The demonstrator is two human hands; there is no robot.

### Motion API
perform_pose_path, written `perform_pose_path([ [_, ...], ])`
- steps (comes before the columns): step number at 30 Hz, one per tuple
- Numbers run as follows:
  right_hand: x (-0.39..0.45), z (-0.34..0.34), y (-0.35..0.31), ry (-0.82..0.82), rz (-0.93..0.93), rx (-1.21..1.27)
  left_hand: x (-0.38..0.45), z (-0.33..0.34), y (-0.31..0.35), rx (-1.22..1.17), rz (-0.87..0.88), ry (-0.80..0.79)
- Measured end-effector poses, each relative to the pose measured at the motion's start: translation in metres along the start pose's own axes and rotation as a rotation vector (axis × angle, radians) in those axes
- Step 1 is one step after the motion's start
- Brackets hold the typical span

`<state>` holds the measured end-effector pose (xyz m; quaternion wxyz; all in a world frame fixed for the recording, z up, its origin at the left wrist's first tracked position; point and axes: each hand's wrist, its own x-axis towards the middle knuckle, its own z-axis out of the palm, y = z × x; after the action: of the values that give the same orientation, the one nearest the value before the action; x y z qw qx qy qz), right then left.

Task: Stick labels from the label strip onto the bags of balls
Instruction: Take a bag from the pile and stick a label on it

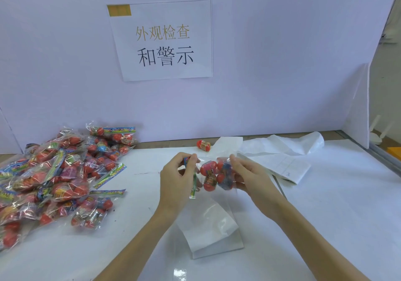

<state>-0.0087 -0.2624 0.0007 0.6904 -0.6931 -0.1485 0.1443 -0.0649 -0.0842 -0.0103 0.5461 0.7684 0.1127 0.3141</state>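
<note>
Label strip (213, 226) lies on table (325, 215) nearest. Above it, L hand (178, 178) fingers curled, pinching bag of balls (213, 175) at header; R hand (245, 175) fingers curled round its other side. Bag pile (54, 176) far left.

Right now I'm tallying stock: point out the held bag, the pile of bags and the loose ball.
held bag (213, 174), head view, on its red balls.
pile of bags (58, 172), head view, pile's middle.
loose ball (203, 145), head view, its middle.
</note>
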Motion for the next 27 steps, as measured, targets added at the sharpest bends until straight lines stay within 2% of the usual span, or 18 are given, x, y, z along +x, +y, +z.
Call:
perform_pose_path([
  [3,0.001,0.001,0.001,-0.025,0.010,0.010,0.005,-0.004,-0.001,-0.014,-0.026,0.027],
  [7,0.004,-0.003,0.004,0.037,0.005,0.016,0.007,-0.003,0.001,0.034,-0.071,-0.006],
  [9,0.004,-0.005,0.005,0.049,-0.049,-0.061,0.004,0.000,0.002,0.047,-0.089,-0.035],
  [12,0.001,-0.004,0.005,-0.001,-0.167,-0.292,0.000,0.000,0.006,0.002,-0.082,-0.177],
  [14,0.001,0.000,0.006,-0.037,-0.191,-0.324,-0.001,-0.001,0.008,0.020,-0.029,-0.286],
  [17,0.000,0.003,0.008,-0.012,-0.160,-0.257,-0.002,-0.001,0.010,-0.057,-0.107,-0.383],
  [21,0.001,0.003,0.005,0.001,-0.042,0.033,-0.001,-0.004,0.009,-0.126,-0.146,-0.236],
  [23,0.002,0.002,0.005,-0.008,-0.017,0.070,0.000,-0.004,0.010,-0.139,-0.179,-0.192],
  [27,0.003,0.002,0.006,0.013,0.000,0.064,0.005,-0.007,0.009,-0.116,-0.234,-0.255],
])
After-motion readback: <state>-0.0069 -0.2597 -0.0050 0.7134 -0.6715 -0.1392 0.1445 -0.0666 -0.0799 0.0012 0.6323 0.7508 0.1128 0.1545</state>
